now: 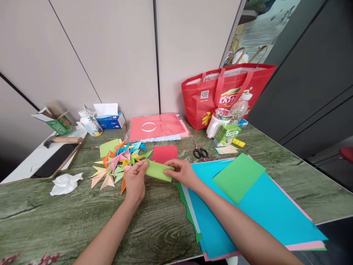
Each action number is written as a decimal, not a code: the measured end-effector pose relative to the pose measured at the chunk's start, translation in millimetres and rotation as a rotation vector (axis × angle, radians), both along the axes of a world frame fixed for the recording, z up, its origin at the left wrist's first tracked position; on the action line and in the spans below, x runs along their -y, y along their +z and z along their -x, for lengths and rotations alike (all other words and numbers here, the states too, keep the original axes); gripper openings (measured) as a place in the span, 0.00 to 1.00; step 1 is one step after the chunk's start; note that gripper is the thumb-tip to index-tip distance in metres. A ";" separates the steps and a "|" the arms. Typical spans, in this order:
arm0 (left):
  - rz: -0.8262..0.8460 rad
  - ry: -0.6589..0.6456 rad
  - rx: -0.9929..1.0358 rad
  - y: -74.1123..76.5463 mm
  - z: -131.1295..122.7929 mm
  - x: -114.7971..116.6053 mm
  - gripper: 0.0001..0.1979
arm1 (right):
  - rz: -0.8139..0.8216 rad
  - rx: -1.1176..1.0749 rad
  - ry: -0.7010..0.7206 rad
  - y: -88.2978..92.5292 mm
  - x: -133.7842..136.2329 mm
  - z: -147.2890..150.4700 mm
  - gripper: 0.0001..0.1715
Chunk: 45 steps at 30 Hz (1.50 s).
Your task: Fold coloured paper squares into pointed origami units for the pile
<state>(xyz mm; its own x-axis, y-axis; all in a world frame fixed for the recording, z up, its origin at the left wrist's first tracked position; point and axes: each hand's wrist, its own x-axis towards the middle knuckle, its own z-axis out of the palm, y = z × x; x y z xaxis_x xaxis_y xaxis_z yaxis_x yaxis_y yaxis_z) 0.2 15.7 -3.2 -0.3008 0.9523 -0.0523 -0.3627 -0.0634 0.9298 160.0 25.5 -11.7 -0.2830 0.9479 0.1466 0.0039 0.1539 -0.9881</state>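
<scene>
A folded light-green strip of paper [157, 171] is held above the table between both hands. My left hand [135, 181] pinches its left end, thumb on top. At the right end, my right hand [184, 173] grips it between thumb and fingers. Just left of my left hand lies a heap of folded paper cranes [114, 162] in several colours. Behind the strip sits a stack of red paper squares [164, 154]. Under my right forearm are large blue sheets [248, 209], with a green paper square [239, 177] on top.
Scissors [200, 150] lie beyond my right hand, near small paper slips [226, 149] and a yellow glue stick [238, 142]. A red bag [201, 106], a white mug [216, 125] and a tissue box [110, 120] stand at the back. A crumpled tissue [65, 183] and a phone [56, 160] are left.
</scene>
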 end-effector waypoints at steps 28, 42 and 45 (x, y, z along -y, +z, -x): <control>-0.039 -0.079 -0.110 -0.7 -6.8 7.1 0.10 | -0.090 0.084 -0.123 7.3 5.4 1.8 0.08; -0.050 -0.096 -0.090 1.1 -6.6 8.4 0.09 | -0.007 0.039 -0.127 7.1 4.2 2.4 0.11; -0.058 -0.102 -0.080 1.3 -6.5 8.7 0.08 | -0.010 0.040 -0.129 7.2 4.3 2.3 0.11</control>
